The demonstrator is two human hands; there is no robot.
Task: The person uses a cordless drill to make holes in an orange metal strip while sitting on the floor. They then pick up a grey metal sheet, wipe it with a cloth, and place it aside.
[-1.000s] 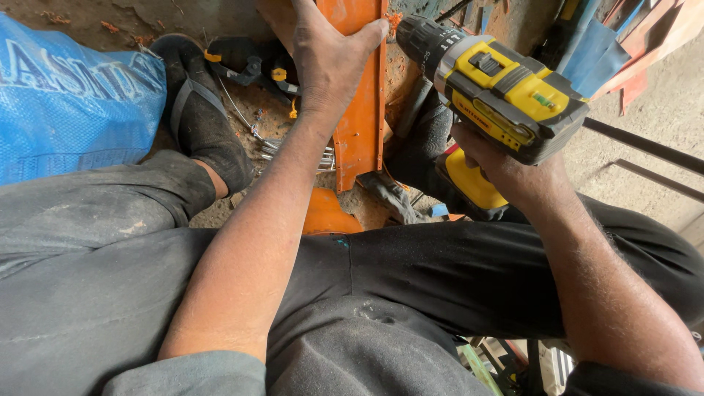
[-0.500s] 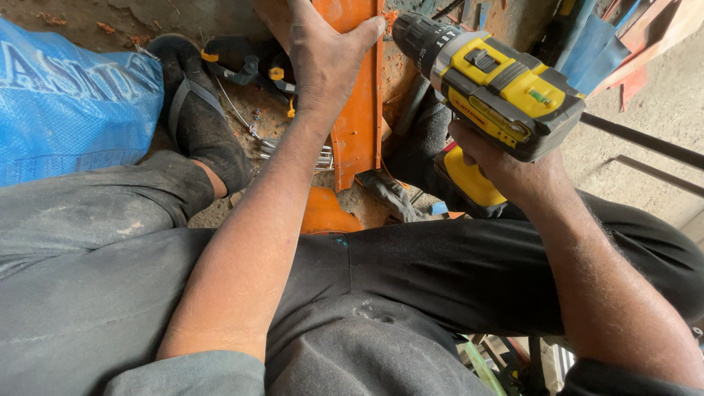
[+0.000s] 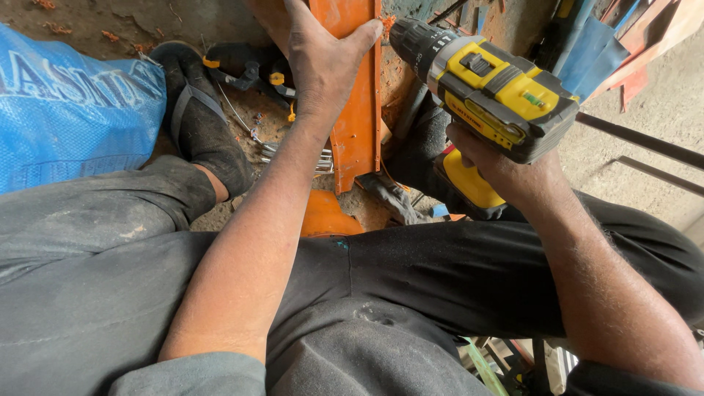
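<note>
Right, over on the far left lies a blue woven sack (image 3: 70, 110) on the dirt, and just beside it a dark sandal (image 3: 202, 125) planted on the ground, the grey trouser leg (image 3: 88, 242) running down towards us. A little right of the sandal, near the middle, some small clamps and bits of wire (image 3: 249, 77) are scattered about. Now the left hand (image 3: 323, 62): it's laid flat across the upright orange metal strip (image 3: 356, 110), fingers spread over its face, thumb stretched to the right edge, pinning the strip in place. Orange shavings (image 3: 386, 23) cling at the top, right by the thumb tip, so I'd judge some drilling into that strip is already done. Moving right, the yellow and black cordless drill (image 3: 491, 92) points its dark chuck at the strip's upper right edge; the bit itself is hidden, so I can't say whether it touches the metal. The right hand (image 3: 499, 165) is wrapped tight round the drill's grip, fingers fully curled about it. Below the strip, another orange piece (image 3: 326, 216) pokes out above the dark lap. Far right, blue and red sheets (image 3: 609, 51) lean on the concrete. How many holes remain, the view doesn't show
</note>
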